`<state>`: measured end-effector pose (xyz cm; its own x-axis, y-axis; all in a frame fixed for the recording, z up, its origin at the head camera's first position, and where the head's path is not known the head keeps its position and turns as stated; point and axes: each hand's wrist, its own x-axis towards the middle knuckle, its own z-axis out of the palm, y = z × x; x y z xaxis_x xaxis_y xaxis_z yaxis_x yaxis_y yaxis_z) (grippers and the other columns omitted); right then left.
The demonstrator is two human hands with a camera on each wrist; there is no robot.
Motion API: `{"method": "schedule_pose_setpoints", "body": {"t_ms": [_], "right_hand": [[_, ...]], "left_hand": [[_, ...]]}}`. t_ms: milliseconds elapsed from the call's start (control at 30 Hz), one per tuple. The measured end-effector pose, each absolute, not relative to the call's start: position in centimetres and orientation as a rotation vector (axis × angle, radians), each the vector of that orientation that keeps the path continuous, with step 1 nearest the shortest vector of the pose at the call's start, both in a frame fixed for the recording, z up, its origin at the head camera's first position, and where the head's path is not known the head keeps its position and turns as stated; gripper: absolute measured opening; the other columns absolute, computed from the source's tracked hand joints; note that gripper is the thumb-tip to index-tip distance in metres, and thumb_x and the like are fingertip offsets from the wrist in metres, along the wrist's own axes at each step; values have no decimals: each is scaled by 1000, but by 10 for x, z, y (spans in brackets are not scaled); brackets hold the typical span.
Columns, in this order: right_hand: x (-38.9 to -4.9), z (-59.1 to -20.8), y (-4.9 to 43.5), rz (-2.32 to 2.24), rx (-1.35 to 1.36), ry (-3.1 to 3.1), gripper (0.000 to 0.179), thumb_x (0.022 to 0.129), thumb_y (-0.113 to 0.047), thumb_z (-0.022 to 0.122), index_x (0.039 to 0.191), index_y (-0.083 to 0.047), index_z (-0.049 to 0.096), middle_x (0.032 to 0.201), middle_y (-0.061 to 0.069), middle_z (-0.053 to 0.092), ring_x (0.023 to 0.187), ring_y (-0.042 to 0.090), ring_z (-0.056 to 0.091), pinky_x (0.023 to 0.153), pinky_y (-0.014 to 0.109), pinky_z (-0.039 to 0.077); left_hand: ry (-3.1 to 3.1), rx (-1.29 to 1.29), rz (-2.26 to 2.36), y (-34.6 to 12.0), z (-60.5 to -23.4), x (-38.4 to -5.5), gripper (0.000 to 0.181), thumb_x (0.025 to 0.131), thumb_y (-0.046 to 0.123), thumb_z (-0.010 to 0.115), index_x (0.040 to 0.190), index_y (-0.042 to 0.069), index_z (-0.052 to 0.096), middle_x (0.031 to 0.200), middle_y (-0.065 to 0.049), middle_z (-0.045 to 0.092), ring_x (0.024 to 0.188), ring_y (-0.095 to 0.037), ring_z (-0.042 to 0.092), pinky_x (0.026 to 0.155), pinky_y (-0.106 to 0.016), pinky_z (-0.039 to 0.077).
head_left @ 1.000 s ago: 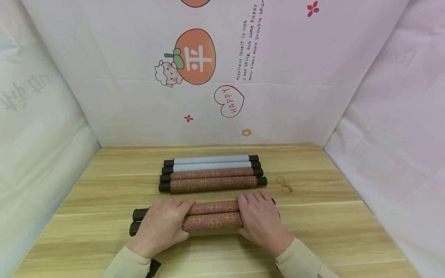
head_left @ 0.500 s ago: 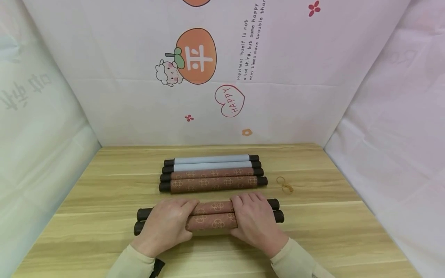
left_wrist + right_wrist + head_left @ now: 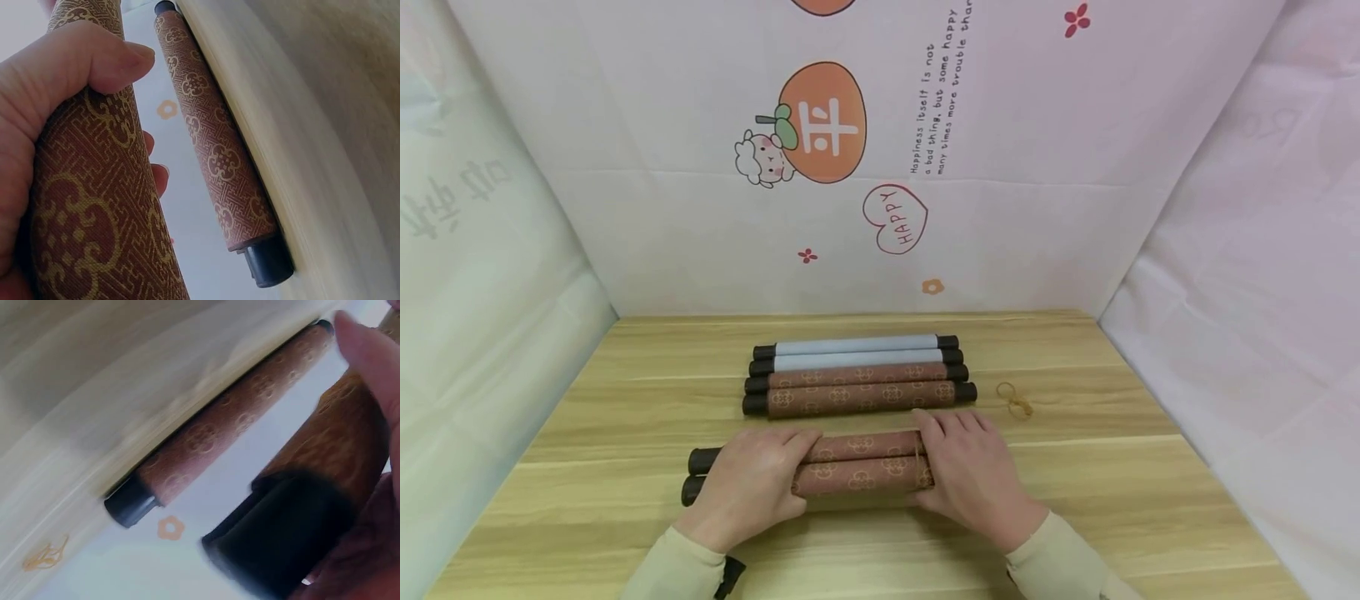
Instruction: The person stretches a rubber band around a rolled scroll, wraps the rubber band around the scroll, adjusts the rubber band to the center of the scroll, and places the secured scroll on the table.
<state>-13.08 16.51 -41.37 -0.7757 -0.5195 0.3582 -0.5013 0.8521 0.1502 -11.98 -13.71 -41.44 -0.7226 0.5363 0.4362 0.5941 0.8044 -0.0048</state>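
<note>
Head view: paired brown scrolls [image 3: 859, 475] beneath left hand [image 3: 751, 482] and right hand [image 3: 972, 477], both clamped round them.

Left hand [image 3: 747, 483] and right hand [image 3: 973, 477] grip, fingers curled

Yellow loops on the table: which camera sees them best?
The head view: the yellow loops show clearly there, uncovered. The right wrist view shows them blurred, lower left; the left wrist view doesn't show them.
</note>
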Motion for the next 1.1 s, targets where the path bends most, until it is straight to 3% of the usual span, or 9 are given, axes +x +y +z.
{"method": "schedule_pose_setpoints", "body": {"t_ms": [133, 467, 733, 1100], "right_hand": [[-136, -415, 173, -130, 772, -2626, 91, 53, -49, 97, 127, -7, 63, 114, 11, 72, 106, 33, 69, 100, 52, 53], [-135, -419, 163, -126, 783, -2636, 64, 61, -35, 90, 113, -7, 63, 106, 11, 72, 101, 32, 70, 99, 51, 54], [-133, -422, 155, -64, 794, -2568, 59, 60, -33, 91, 104, -8, 61, 97, 9, 70, 95, 31, 70, 93, 49, 55], [-130, -424, 149, -74, 816, -2573, 79, 53, -43, 99, 113, -6, 62, 100, 9, 70, 96, 30, 70, 93, 49, 55]], "left_hand": [[-2562, -855, -185, -139, -414, -120, 64, 55, 29, 87, 116, 13, 71, 99, 3, 73, 86, -20, 71, 78, -42, 59], [-2560, -855, -193, -135, -416, -121, 65, 55, 29, 88, 116, 15, 71, 101, 3, 74, 87, -19, 71, 76, -43, 59], [-2544, -860, -208, -132, -414, -120, 63, 54, 26, 87, 114, 16, 71, 99, 5, 73, 86, -18, 71, 74, -43, 59], [-2547, -862, -201, -129, -414, -119, 63, 53, 26, 87, 113, 15, 71, 98, 5, 73, 86, -18, 71, 75, -43, 58]]}}
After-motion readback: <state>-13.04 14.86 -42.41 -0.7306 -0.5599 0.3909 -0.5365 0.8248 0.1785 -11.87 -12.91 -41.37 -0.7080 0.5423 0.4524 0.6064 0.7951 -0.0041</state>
